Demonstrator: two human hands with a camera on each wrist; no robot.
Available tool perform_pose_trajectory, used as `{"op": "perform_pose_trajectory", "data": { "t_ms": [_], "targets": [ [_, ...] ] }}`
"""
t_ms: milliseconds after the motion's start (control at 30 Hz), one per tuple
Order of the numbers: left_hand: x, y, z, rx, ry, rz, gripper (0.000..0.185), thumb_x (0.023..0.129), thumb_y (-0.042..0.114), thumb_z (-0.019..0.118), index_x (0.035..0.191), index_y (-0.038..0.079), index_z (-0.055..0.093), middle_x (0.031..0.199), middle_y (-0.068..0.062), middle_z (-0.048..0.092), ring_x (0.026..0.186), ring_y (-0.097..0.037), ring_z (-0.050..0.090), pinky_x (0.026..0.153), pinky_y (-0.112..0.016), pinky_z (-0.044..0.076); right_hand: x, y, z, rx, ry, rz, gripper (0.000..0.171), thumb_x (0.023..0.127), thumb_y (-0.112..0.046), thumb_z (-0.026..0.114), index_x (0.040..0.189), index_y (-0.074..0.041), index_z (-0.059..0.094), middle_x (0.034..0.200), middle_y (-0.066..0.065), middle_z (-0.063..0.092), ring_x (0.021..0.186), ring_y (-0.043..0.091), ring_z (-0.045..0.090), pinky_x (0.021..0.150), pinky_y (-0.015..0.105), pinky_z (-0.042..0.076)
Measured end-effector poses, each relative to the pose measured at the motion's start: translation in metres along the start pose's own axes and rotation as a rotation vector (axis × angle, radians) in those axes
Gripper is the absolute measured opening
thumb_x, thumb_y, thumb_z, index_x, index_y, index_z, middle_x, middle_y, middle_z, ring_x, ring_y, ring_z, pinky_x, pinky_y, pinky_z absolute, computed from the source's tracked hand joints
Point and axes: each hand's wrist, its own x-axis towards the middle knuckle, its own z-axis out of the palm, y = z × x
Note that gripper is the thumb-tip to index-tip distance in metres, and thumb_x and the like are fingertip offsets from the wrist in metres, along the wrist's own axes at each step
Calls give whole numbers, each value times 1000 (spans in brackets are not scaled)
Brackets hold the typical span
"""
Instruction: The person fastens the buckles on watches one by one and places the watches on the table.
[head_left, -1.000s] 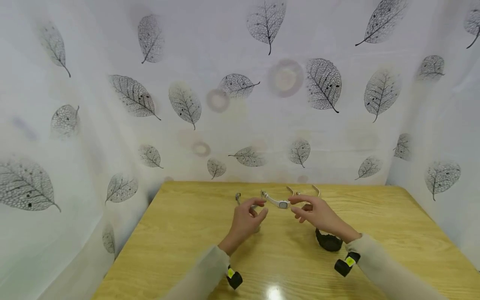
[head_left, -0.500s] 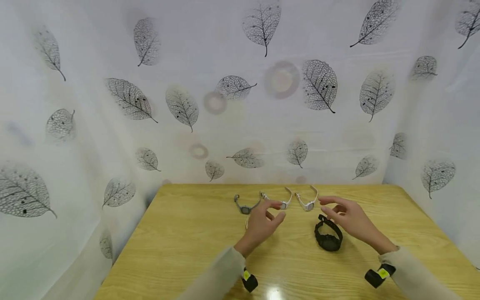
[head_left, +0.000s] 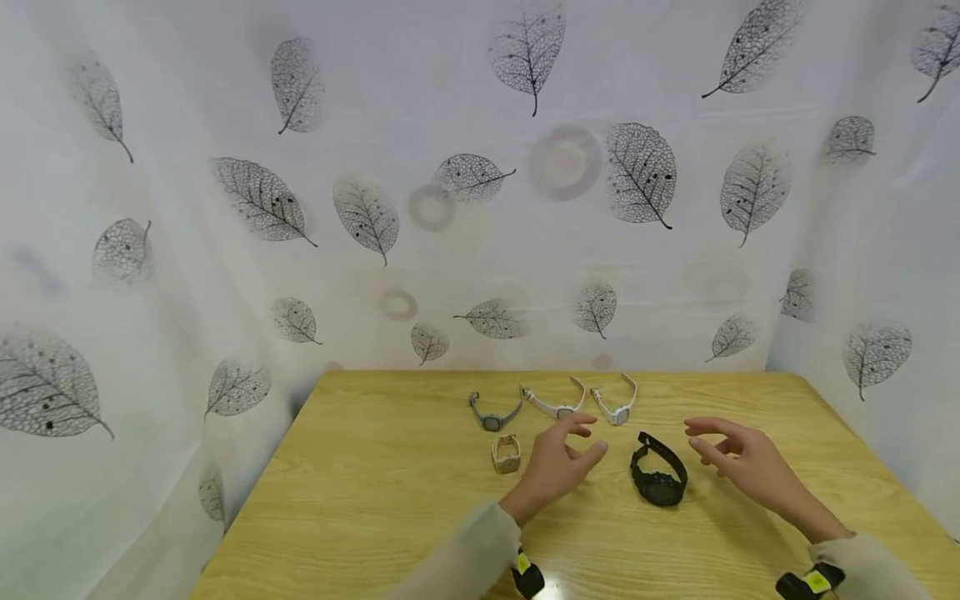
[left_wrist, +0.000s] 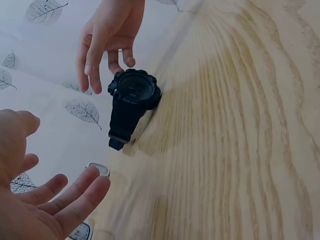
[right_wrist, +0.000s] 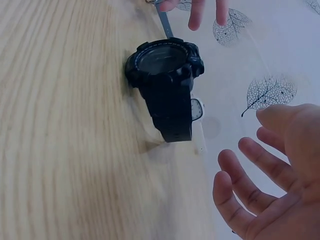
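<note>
A black wristwatch (head_left: 658,487) with a chunky round case sits on the wooden table, its strap looped. To its left hovers my left hand (head_left: 558,460), fingers loosely bent and holding nothing. On the other side is my right hand (head_left: 753,467), likewise relaxed with nothing in its fingers. Both hands are apart from the watch. In the left wrist view, the watch (left_wrist: 134,92) stands between the two hands, its dial facing up. From the right wrist, the watch (right_wrist: 162,65) appears close, with my right hand (right_wrist: 275,185) at the lower right.
Along the back lie a grey watch (head_left: 492,422), a white watch (head_left: 558,411) partly behind my left fingertips, and another white watch (head_left: 620,415). A small beige watch (head_left: 507,462) stands left of my left hand. A leaf-patterned curtain (head_left: 480,250) encloses the table's back and sides.
Both hands have moved right from the row of watches at the back, to either side of the black watch. The grey and beige watches, hidden before by my left hand, now show fully.
</note>
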Motion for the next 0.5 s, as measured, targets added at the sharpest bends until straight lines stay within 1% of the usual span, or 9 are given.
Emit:
{"op": "perform_pose_trajectory", "data": {
  "t_ms": [100,233,333,433,500],
  "targets": [
    [0,1,6,-15,-22,-15,41,100,34,70,139,25,61,128,-14,64,71,-19,74,56,-23,56,-3,4,1,23,-8,26,39,105,-22,63,139,-3,62,124,22,68,78,16,70,56,35,59],
    [0,2,13,-38,-44,-40,41,100,34,70,139,28,60,129,-10,63,69,-19,74,54,-23,55,-4,8,2,55,-22,56,41,105,-23,63,140,-1,60,126,24,66,79,16,71,57,35,59],
    [0,3,17,-57,-58,-54,42,100,32,70,140,27,60,130,-11,62,65,-20,73,51,-23,53,-5,10,4,81,-40,84,44,105,-24,62,142,-1,58,128,25,65,80,17,72,58,35,59],
    [1,4,23,-67,-75,-73,42,100,29,70,141,28,60,133,-13,60,60,-23,71,49,-24,53,-6,10,5,136,-65,125,48,105,-24,63,144,2,55,131,28,63,79,20,73,58,36,59],
    [3,5,27,-55,-81,-89,43,100,28,70,142,29,59,135,-13,59,56,-23,70,50,-25,54,-6,10,6,185,-81,156,51,105,-24,63,145,4,52,133,31,61,79,21,73,58,37,60]
  ]
}}
